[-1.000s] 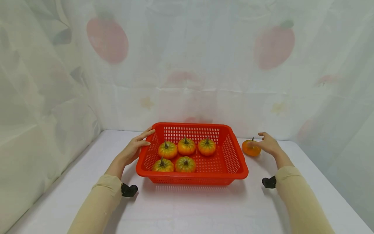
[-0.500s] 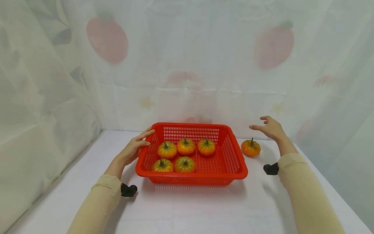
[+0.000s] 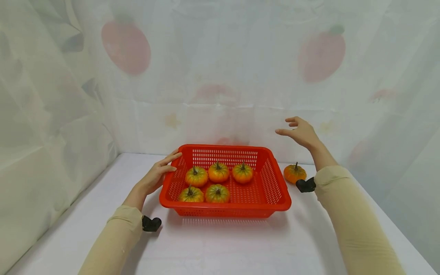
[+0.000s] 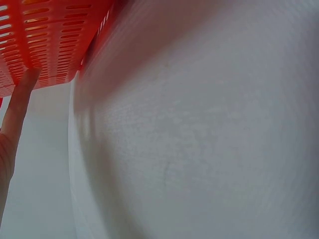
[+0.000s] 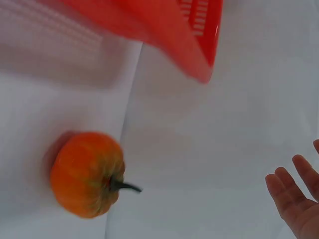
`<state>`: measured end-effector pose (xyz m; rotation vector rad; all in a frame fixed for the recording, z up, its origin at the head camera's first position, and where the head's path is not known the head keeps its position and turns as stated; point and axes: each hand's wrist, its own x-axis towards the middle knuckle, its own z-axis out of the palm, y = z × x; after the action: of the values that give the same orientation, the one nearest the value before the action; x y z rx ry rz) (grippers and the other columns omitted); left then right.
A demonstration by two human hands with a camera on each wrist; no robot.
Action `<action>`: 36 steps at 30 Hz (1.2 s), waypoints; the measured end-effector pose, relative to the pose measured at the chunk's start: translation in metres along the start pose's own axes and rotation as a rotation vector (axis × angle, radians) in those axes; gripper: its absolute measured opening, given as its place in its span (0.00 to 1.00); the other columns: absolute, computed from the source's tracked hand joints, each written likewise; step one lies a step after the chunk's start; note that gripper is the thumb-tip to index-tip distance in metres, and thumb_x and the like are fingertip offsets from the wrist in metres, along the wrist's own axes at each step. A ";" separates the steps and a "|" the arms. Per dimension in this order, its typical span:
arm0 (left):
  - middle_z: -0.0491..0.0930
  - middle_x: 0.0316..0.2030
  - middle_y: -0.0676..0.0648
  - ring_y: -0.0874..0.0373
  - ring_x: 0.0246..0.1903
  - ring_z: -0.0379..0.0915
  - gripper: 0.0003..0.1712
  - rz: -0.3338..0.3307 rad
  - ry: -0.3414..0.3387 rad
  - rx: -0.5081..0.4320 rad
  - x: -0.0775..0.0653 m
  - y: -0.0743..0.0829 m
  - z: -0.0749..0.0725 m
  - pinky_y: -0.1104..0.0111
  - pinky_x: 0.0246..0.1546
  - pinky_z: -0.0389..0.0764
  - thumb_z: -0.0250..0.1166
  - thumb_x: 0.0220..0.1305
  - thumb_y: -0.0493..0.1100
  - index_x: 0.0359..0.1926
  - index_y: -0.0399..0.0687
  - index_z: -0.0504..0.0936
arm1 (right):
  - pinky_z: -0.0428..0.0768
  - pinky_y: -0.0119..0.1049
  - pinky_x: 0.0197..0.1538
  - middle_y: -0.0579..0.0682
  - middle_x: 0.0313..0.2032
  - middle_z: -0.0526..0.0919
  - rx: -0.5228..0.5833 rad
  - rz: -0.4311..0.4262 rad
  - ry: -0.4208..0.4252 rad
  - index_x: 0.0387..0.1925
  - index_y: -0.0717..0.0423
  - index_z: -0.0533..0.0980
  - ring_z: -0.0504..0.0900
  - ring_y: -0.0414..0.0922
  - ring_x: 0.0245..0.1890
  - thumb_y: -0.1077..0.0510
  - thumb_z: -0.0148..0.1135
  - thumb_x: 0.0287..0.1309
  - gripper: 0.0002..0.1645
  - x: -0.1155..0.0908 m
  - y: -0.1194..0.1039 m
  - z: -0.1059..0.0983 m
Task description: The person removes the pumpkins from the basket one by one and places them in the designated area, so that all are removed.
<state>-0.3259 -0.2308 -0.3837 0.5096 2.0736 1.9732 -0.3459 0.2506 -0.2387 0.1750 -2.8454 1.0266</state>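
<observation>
A red plastic basket (image 3: 237,205) with slotted walls holds several small orange-green pumpkins (image 3: 243,173). My left hand (image 3: 156,176) holds the basket's left rim; the thumb reaches over it, and in the left wrist view a finger (image 4: 21,102) lies against the outer wall. My right hand (image 3: 300,131) is raised in the air above the table, behind and to the right of the basket, fingers spread and nothing held. Below it, one more pumpkin (image 3: 294,173) with a dark stem sits on the table just right of the basket, untouched.
The white-covered table (image 3: 220,244) runs in front of the basket and to both sides. A pale printed curtain (image 3: 220,76) hangs close behind. A black wrist camera (image 3: 306,185) on the right arm overlaps the loose pumpkin's edge in the head view.
My right hand has risen from beside the loose pumpkin and then moved left toward the basket. That pumpkin stayed on the table. The left hand and the basket stayed practically still.
</observation>
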 end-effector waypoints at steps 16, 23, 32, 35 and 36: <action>0.34 0.81 0.57 0.39 0.77 0.43 0.37 -0.004 0.005 -0.018 -0.004 0.001 0.000 0.73 0.53 0.82 0.47 0.70 0.36 0.78 0.47 0.50 | 0.71 0.60 0.67 0.59 0.71 0.66 0.234 -0.234 -0.131 0.69 0.46 0.66 0.68 0.59 0.69 0.42 0.66 0.58 0.39 0.011 -0.060 0.054; 0.33 0.81 0.57 0.39 0.77 0.43 0.37 -0.004 0.007 -0.019 -0.004 0.000 0.000 0.73 0.52 0.82 0.47 0.70 0.36 0.78 0.49 0.50 | 0.73 0.56 0.66 0.54 0.67 0.73 0.319 -0.369 -0.243 0.65 0.44 0.71 0.71 0.59 0.67 0.49 0.67 0.57 0.34 0.007 -0.084 0.090; 0.34 0.81 0.58 0.37 0.76 0.47 0.36 -0.006 0.007 0.003 -0.002 -0.002 0.003 0.71 0.53 0.82 0.46 0.71 0.36 0.78 0.50 0.51 | 0.75 0.52 0.66 0.50 0.63 0.78 0.217 -0.476 -0.469 0.62 0.40 0.73 0.76 0.53 0.64 0.46 0.66 0.58 0.30 0.004 -0.094 0.119; 0.34 0.81 0.57 0.37 0.76 0.47 0.36 -0.008 0.008 0.010 -0.002 -0.001 0.003 0.69 0.55 0.82 0.46 0.71 0.36 0.78 0.50 0.51 | 0.77 0.49 0.64 0.49 0.61 0.79 0.195 -0.495 -0.541 0.61 0.41 0.74 0.77 0.52 0.62 0.46 0.67 0.57 0.29 0.003 -0.094 0.128; 0.33 0.81 0.57 0.37 0.76 0.47 0.36 -0.010 0.010 0.014 -0.002 -0.001 0.003 0.68 0.55 0.82 0.46 0.71 0.36 0.78 0.50 0.52 | 0.77 0.48 0.63 0.48 0.61 0.79 0.192 -0.497 -0.564 0.61 0.41 0.74 0.77 0.52 0.62 0.46 0.67 0.57 0.29 0.002 -0.095 0.131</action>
<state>-0.3228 -0.2287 -0.3853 0.4924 2.0935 1.9609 -0.3426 0.0943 -0.2791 1.3005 -2.8730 1.2752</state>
